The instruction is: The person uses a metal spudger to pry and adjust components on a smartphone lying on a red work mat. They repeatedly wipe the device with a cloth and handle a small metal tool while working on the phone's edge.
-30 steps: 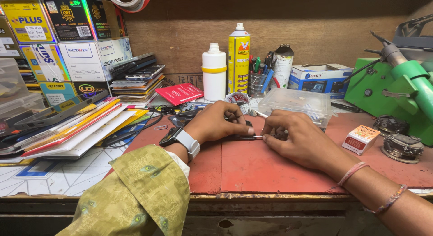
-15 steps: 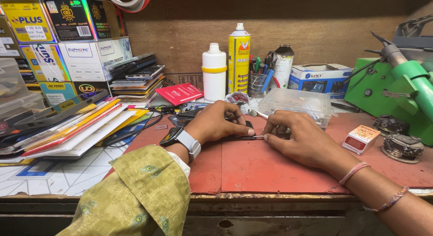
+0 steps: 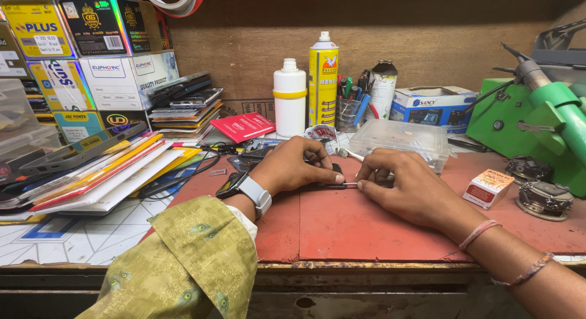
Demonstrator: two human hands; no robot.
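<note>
A small dark flat device (image 3: 317,183) is pinned on the red mat (image 3: 366,221) at desk centre by the left hand (image 3: 292,168), grip pressed down on it. A thin metal tool (image 3: 350,184) is pinched tight in the right hand (image 3: 403,188), tip at the device's right edge. Judged step: edge prying; fine, steady force is needed next. Far centre: white bottle (image 3: 289,98), yellow spray can (image 3: 323,80). Far left: stacked boxes (image 3: 91,50). Right: small orange-white box (image 3: 488,188).

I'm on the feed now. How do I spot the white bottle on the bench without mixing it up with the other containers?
Start at the brown back wall behind the red work mat. Two tall containers stand side by side there, beyond the left hand. The white bottle is the left, shorter one: plain white with a yellow band, unlike the yellow spray can beside it.
</note>
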